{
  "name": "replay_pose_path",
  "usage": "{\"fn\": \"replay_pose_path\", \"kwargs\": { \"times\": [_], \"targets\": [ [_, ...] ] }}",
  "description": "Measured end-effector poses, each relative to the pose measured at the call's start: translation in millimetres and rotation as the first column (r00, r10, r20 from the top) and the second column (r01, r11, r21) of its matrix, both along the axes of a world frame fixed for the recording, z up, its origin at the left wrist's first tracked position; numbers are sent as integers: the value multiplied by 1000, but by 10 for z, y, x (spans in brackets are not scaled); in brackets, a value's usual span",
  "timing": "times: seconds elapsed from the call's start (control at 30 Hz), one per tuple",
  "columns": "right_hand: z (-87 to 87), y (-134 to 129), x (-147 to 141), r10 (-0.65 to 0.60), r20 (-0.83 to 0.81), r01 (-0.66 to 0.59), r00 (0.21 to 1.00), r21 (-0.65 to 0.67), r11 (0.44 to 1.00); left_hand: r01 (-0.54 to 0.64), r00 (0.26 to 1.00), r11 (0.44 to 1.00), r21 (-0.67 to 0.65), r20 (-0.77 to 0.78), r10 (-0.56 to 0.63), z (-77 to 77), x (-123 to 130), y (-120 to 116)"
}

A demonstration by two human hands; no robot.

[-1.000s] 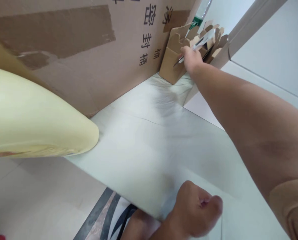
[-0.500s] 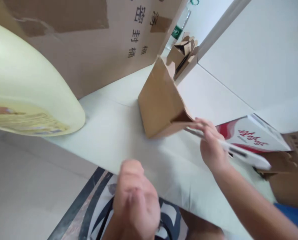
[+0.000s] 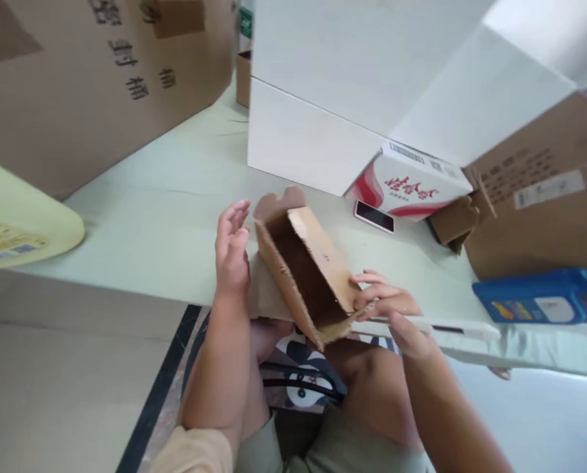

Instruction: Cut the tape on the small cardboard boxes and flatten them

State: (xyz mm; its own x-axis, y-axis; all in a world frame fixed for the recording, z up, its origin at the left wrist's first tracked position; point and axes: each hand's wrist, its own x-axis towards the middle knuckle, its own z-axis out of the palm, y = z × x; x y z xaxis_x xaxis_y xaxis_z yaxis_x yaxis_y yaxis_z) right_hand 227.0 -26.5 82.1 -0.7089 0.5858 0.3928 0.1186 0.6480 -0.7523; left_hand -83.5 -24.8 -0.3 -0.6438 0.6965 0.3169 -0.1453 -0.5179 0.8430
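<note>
A small open-topped cardboard box [image 3: 273, 269] lies tilted at the table's front edge, its dark inside facing up. My right hand [image 3: 386, 302] is closed round a white utility knife [image 3: 458, 328], and its fingertips touch the box's near right corner. To the left of the box my left hand [image 3: 233, 249] is raised, fingers curved and apart, holding nothing. The knife's blade end is hidden by my fingers and the box flap.
On the left stand a large carton [image 3: 106, 125] and a pale yellow jug [image 3: 22, 223]. White boxes [image 3: 313, 138], a red-and-white box [image 3: 411, 184] and a phone [image 3: 374, 217] are behind. A blue package [image 3: 540, 299] and another carton [image 3: 534, 217] occupy the right.
The view has swung to the right. The small box has turned from upright to lying with its opening up, near the front edge. My left hand has opened from a fist and moved beside it.
</note>
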Motion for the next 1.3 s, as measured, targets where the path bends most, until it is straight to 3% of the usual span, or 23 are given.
{"fn": "replay_pose_path", "kwargs": {
  "times": [0.17,0.3,0.37,0.43,0.57,0.63,0.83,0.97,1.13,1.23,1.3],
  "targets": [
    [-297,74,2,-98,-312,82,945,-66,994,121,991,990,-74,-39,-124,283,131,76],
    [-481,-35,91,-252,-509,177,823,-193,965,52,990,993,-108,-129,-65,543,294,48],
    [-506,-96,127,-357,-571,205,739,-314,927,22,983,987,-161,-178,-51,606,373,103],
    [-496,-127,169,-394,-588,204,706,-365,908,-28,983,980,-196,-186,-9,629,435,214],
    [-483,-117,308,-271,-373,252,887,-100,962,-131,979,975,-181,-176,99,614,525,482],
    [-503,-112,383,-266,-245,277,933,14,961,-144,978,975,-168,-176,114,587,571,570],
    [-488,-116,419,-235,-98,242,967,77,967,-196,977,973,-125,-114,182,474,634,569],
    [-456,-81,339,-306,-138,323,942,125,938,-177,984,981,-85,-11,176,407,577,492],
    [-575,-6,349,-337,-198,376,921,220,900,-154,988,988,-20,-2,154,356,601,440],
    [-651,14,398,-310,-152,334,939,180,925,-160,987,987,-32,-33,159,367,626,429],
    [-670,13,418,-315,-140,329,939,86,940,-161,985,986,-36,-62,159,377,623,419]
  ]
}}
